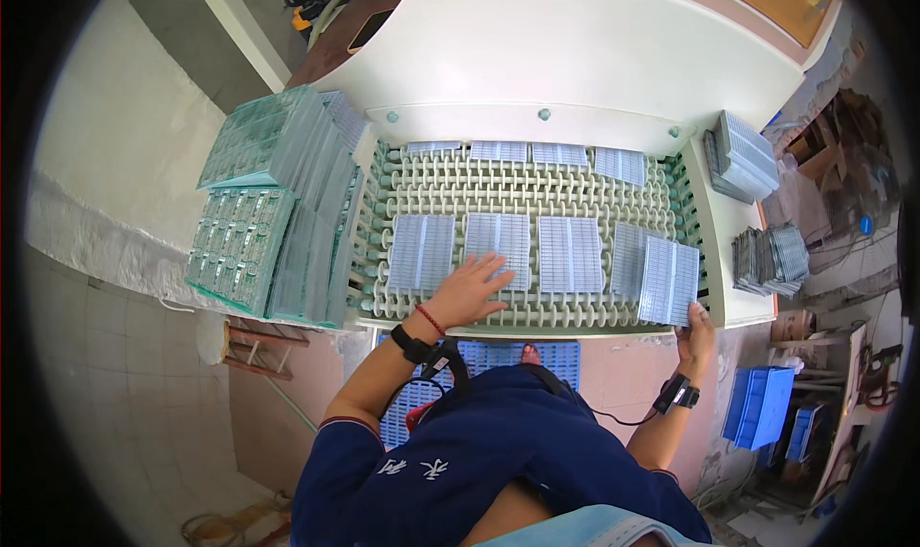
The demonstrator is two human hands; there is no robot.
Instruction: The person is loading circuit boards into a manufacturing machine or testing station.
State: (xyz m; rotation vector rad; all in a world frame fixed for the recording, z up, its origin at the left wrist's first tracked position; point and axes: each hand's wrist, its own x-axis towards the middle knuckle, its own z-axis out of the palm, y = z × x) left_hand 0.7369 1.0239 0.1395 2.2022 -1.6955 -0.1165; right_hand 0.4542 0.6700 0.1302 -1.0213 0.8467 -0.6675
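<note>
White wheeled rollers (575, 307) carry a near row of thin grey boards, each with a fine grid and a pale stripe down the middle. My left hand (470, 291) lies with fingers spread over the lower part of one grey board (496, 233), the second from the left. At the right end, my right hand (698, 333) pinches the lower right corner of another grey board (669, 277). This board is slightly tilted and partly covers a grey board (628, 250) beneath it. A further board (569, 255) rests between my hands, and one (422, 252) lies at the far left.
Several boards (620, 165) sit partly under the white machine cover (575, 49). Tall stacks of greenish boards (240, 245) stand on the left edge. Grey board stacks (747, 154) occupy the right ledge. Blue crates (757, 406) stand low at right, and a blue slatted mat (565, 360) lies underfoot.
</note>
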